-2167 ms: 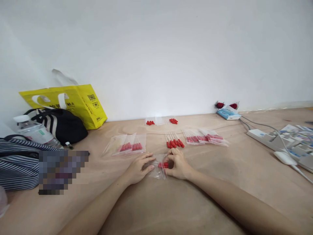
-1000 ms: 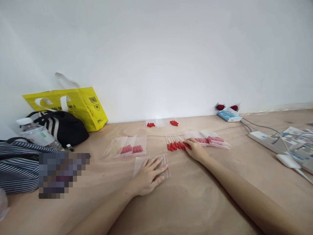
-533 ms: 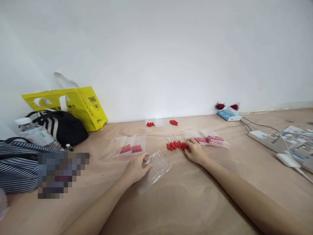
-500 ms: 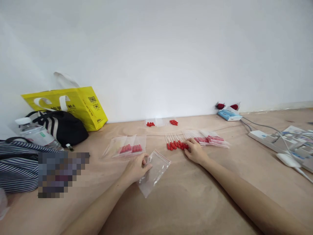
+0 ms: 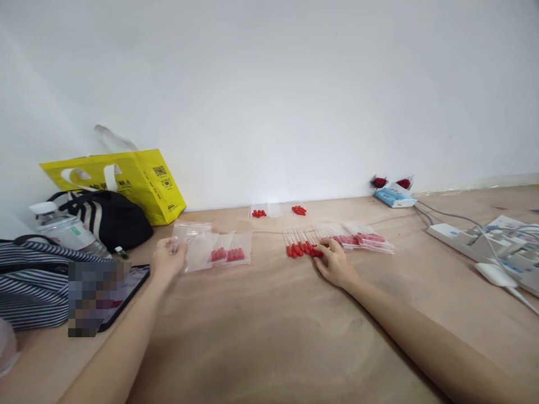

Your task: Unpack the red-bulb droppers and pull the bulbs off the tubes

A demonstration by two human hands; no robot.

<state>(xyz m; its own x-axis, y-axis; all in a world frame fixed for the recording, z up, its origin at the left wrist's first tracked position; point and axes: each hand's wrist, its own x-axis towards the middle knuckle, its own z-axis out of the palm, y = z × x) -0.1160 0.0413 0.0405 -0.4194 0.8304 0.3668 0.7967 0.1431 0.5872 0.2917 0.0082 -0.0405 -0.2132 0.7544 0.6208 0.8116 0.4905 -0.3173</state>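
Head view, two bare hands on a wooden table.

Left of centre, the left hand is raised just off the surface. Its fingers are closed on the near left edge of a clear bag. The bag extends up and to the right from the pinch and overlaps the left end of a row of filled bags, which show red contents. A tablet lies just left of this hand.

Right of centre, the right hand rests palm down. Its fingertips lie close together on the right end of a row of loose sticks; whether one stick is pinched cannot be told.

The sticks lie side by side. Their long axes run from the lower edge of the frame toward the wall, with the red caps at the near end and the thin white shafts at the far end. The row therefore lies left of the right fingers, between the two hands. The right hand touches it, while the left hand is well apart from it.

A second pile of packed bags lies just beyond the right hand, toward the right of the frame.
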